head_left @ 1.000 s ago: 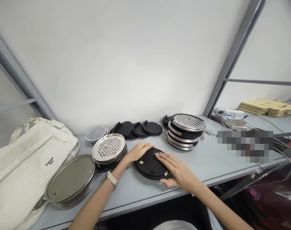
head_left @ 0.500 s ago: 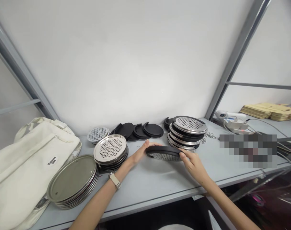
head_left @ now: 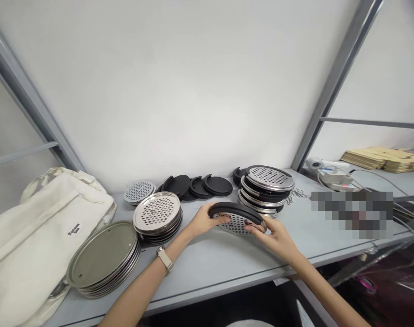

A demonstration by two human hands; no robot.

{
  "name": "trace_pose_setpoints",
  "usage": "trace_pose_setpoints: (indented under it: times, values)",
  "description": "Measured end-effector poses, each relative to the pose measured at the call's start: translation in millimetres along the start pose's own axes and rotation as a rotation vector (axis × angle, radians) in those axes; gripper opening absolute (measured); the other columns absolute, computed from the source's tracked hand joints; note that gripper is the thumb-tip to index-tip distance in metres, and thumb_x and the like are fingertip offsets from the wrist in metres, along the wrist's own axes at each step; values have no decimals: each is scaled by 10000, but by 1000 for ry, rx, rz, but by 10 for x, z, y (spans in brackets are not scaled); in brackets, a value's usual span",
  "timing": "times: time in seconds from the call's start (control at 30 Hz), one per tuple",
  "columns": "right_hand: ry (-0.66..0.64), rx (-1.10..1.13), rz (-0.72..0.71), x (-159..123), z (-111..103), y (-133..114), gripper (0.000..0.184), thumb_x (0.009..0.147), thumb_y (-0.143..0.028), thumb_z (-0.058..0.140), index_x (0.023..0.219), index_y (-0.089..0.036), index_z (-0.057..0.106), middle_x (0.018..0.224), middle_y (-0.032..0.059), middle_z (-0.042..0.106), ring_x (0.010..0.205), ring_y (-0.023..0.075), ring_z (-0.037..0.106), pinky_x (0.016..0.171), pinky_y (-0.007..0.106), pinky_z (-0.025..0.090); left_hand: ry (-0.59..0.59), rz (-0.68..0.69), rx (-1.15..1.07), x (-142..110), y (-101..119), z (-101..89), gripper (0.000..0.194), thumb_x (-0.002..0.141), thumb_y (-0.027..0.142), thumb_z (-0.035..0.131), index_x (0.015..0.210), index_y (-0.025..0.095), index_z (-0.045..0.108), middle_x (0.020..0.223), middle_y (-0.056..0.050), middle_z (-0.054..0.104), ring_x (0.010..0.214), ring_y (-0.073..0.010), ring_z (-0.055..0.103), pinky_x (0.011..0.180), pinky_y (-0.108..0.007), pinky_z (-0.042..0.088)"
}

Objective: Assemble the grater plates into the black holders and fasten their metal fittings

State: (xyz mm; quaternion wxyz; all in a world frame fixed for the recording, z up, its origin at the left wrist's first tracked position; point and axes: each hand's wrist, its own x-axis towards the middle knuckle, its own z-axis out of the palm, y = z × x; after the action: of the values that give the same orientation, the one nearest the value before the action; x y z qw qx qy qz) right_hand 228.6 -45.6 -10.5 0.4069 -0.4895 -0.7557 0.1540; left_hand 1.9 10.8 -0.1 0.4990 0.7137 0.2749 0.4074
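Both hands hold a round metal grater with a thick black rim, tilted so its perforated face shows toward me. My left hand grips its left edge, thumb across the face. On the right edge, my right hand is closed, with thumb on the perforated metal. Left of my hands is a stack of bare grater discs. Behind the right hand stands a stack of graters with black rims. Flat black covers lie along the wall, beside a smaller grater disc.
At the left, olive-grey round trays are stacked next to a cream bag. Small metal hooks lie right of the rimmed stack. Further right are a white device with cables and yellow cardboard pieces. Shelf posts rise on both sides.
The held grater has tipped up, showing more of its perforated face. Both thumbs have moved onto that face; the stacks stay as they were.
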Motion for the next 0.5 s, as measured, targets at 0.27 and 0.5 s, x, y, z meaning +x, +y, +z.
trace_pose_setpoints:
  times: [0.27, 0.5]
  values:
    - [66, -4, 20, 0, -8, 12, 383, 813, -487, 579, 1022, -168, 612, 550, -40, 511, 528, 128, 503, 534, 234, 442, -20, -3, -12, -11, -17, 20, 460, 729, 442, 711, 1031, 103, 638, 1030, -122, 665, 979, -253, 598, 862, -353, 466]
    - [77, 158, 208, 40, -89, -152, 345, 847, -493, 531, 809, -165, 629, 742, 25, 661, 706, 193, 621, 605, 257, 496, -44, 21, -63, -14, -73, 4, 567, 812, 614, 529, 1076, 119, 607, 1057, -119, 642, 977, -231, 578, 870, -341, 441]
